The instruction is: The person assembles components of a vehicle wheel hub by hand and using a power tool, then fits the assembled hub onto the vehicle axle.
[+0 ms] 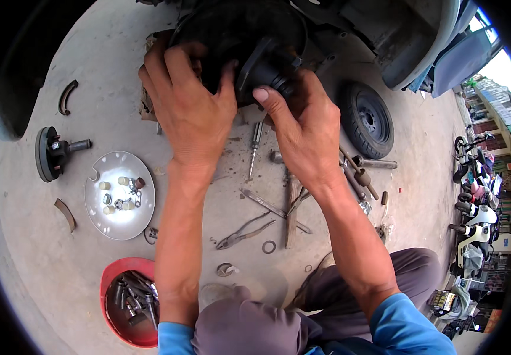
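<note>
At the top centre, both hands work at a large dark round brake assembly point(238, 18) under the vehicle. My right hand point(309, 127) is closed around a black metal part with a flat flange and a ribbed cylinder point(267, 68), its thumb pressed on the near side. My left hand point(190, 103) has its fingers curled in at the assembly's left side, the thumb beside the flange. Shadow hides what those fingers grip. Below, between my wrists, a screwdriver point(256, 139) with a clear handle lies on the floor.
Pliers point(240, 234), a hammer point(291, 213) and metal rods lie on the concrete. A silver dish point(104, 222) holds small fittings; a red bowl point(110, 275) holds sockets. A hub with shaft point(48, 154), curved brake shoes point(66, 94), a wheel point(371, 118) and parked scooters point(474, 228) flank me.
</note>
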The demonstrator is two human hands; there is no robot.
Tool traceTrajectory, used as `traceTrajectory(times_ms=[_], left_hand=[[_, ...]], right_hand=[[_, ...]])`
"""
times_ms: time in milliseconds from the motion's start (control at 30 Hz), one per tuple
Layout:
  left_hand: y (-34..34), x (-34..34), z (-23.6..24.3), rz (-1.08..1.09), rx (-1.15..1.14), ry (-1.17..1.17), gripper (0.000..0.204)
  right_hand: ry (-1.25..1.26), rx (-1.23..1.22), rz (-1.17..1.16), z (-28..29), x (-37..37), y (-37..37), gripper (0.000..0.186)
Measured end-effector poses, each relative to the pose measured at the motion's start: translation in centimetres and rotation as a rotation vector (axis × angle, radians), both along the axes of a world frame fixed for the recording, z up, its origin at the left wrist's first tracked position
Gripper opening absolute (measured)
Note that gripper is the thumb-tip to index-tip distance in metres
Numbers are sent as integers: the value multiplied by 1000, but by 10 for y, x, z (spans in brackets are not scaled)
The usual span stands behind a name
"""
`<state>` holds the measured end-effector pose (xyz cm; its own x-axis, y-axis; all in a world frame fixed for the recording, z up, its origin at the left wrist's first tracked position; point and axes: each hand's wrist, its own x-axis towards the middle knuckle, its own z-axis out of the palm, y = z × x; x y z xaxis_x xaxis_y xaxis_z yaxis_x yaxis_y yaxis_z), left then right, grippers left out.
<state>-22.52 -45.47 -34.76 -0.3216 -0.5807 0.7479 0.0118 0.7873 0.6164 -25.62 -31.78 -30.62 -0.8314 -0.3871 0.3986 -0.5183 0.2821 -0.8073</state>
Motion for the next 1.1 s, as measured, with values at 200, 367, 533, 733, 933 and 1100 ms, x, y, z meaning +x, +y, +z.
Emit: traceTrajectory(times_ms=[200, 367, 533, 733, 933, 1100], left_hand=[[1, 4, 2, -106, 111, 139, 49], [2, 1, 10, -22, 70, -43, 53], [-1, 3, 5, -1, 70, -37, 55], [6, 13, 10, -95, 122, 14, 60], [18, 27, 12, 30, -131, -1, 51], [29, 42, -1, -182, 7, 10, 31]], right_hand=[[155, 138, 2, 11, 3, -3, 31], [-43, -68, -44, -7, -12, 4, 31], [30, 19, -46, 10, 3, -5, 40], [-105, -34, 9, 7, -13, 3, 44], [-320, -222, 166, 11, -7, 27, 39], [-447, -340, 258, -11, 12, 38, 42]])
